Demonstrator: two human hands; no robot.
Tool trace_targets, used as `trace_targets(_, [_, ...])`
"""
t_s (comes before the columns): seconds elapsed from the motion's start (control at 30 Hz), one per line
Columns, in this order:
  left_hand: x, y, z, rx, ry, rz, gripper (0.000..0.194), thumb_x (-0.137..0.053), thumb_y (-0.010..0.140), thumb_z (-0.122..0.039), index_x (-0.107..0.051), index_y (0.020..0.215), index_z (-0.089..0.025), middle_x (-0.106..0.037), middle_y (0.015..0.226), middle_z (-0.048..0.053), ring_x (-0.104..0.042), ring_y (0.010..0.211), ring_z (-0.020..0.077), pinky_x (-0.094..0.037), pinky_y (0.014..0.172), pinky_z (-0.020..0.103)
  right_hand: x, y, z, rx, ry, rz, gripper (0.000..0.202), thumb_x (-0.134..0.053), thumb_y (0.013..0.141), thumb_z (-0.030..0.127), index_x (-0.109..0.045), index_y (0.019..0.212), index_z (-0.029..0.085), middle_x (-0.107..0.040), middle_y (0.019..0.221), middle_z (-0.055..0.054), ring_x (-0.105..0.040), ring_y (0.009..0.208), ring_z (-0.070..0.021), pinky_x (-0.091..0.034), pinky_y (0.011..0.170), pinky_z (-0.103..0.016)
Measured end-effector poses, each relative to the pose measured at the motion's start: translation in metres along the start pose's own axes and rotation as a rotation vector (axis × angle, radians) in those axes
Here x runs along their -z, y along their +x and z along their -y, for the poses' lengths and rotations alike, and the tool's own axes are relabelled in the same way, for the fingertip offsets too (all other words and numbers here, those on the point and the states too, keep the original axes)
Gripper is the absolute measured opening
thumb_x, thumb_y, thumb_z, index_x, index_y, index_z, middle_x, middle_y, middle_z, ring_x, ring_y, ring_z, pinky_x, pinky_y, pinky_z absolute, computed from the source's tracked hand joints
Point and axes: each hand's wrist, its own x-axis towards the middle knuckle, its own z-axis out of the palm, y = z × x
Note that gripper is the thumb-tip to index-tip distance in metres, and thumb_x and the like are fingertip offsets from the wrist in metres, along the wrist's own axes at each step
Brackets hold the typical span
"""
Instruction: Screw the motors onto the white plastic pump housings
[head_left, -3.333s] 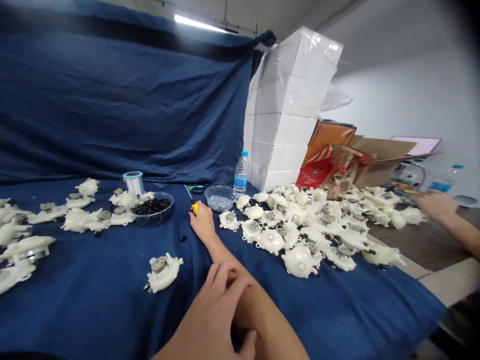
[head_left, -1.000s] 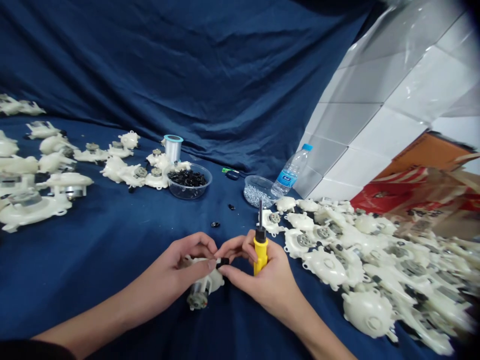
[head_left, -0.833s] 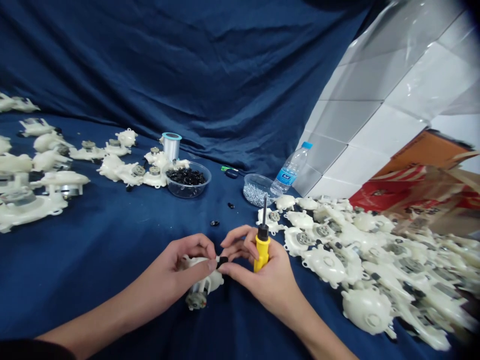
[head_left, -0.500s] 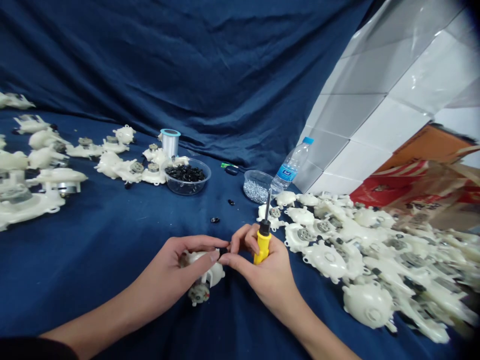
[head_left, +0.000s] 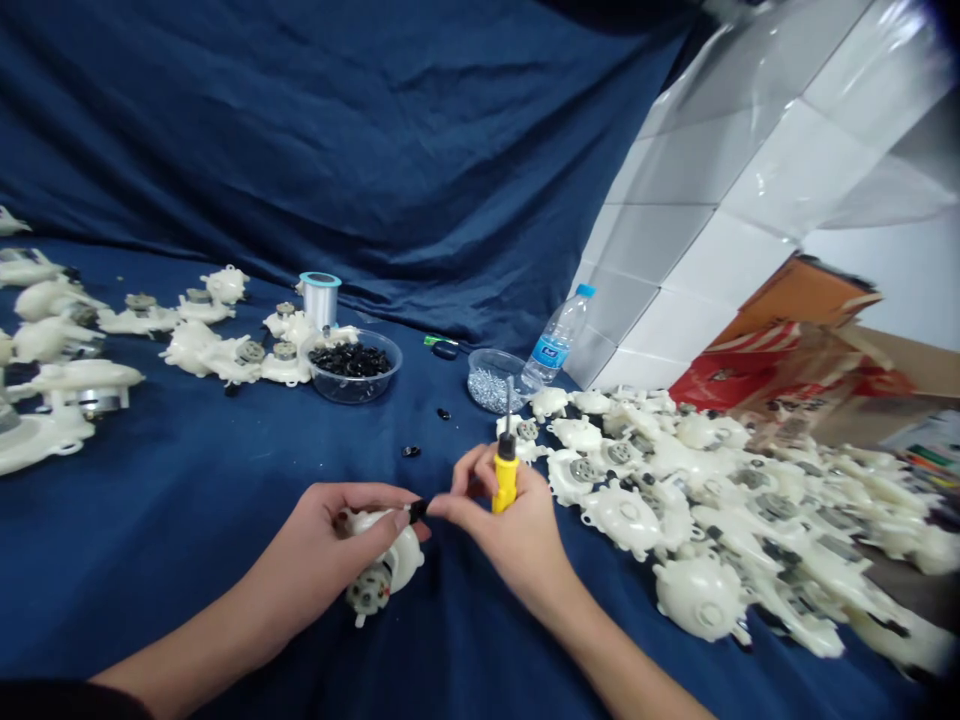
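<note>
My left hand (head_left: 341, 535) is closed around a cream plastic housing (head_left: 407, 560) with a grey round motor-like part (head_left: 369, 590) at its lower end. A small black piece (head_left: 418, 510) sits at the housing's right end, by my left fingertips. In my right hand (head_left: 517, 520) a yellow-handled screwdriver (head_left: 506, 480) stands upright, its shaft pointing up and away. My right thumb tip is at the black piece; whether it presses on it I cannot tell. Two loose black pieces (head_left: 410, 451) lie on the blue cloth beyond my hands.
A clear bowl of black pieces (head_left: 352, 378), a wire spool (head_left: 320, 298), a bowl of screws (head_left: 495, 382) and a water bottle (head_left: 556, 340) stand at the back. Cream housings (head_left: 705, 595) are heaped at right, with more (head_left: 82, 375) at left. White boxes (head_left: 660, 240) rise behind.
The whole view has shifted, so the scene sits further left. My right thumb and fingers have opened slightly apart near the black piece, which now shows more. Both hands keep their holds.
</note>
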Motion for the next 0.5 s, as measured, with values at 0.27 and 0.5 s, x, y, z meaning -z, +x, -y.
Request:
trace_targets(0.27, [0.007, 0.004, -0.012, 0.043, -0.138, -0.054, 0.029, -0.074, 0.083, -0.036, -0.077, 0.097, -0.012, -0.08, 0.087, 0.011, -0.07, 0.07, 0.0189, -0.056, 0.057, 0.025, 0.065, 0.139, 0.016, -0.041, -0.597, -0.159, 0.019, -0.064, 0.096, 0.031, -0.065, 0.106, 0.015, -0.067, 0.108, -0.006, -0.066, 0.093, -0.0194, -0.056, 0.082, -0.038])
trace_targets(0.5, [0.016, 0.007, -0.018, 0.014, -0.191, -0.086, 0.028, -0.072, 0.083, -0.031, -0.074, 0.101, -0.01, -0.079, 0.088, 0.012, -0.069, 0.065, 0.0181, -0.055, 0.052, 0.025, 0.062, 0.207, -0.006, -0.254, -0.864, 0.028, 0.031, -0.065, 0.096, 0.033, -0.062, 0.122, 0.017, -0.064, 0.123, -0.008, -0.066, 0.104, -0.0239, -0.057, 0.086, -0.04])
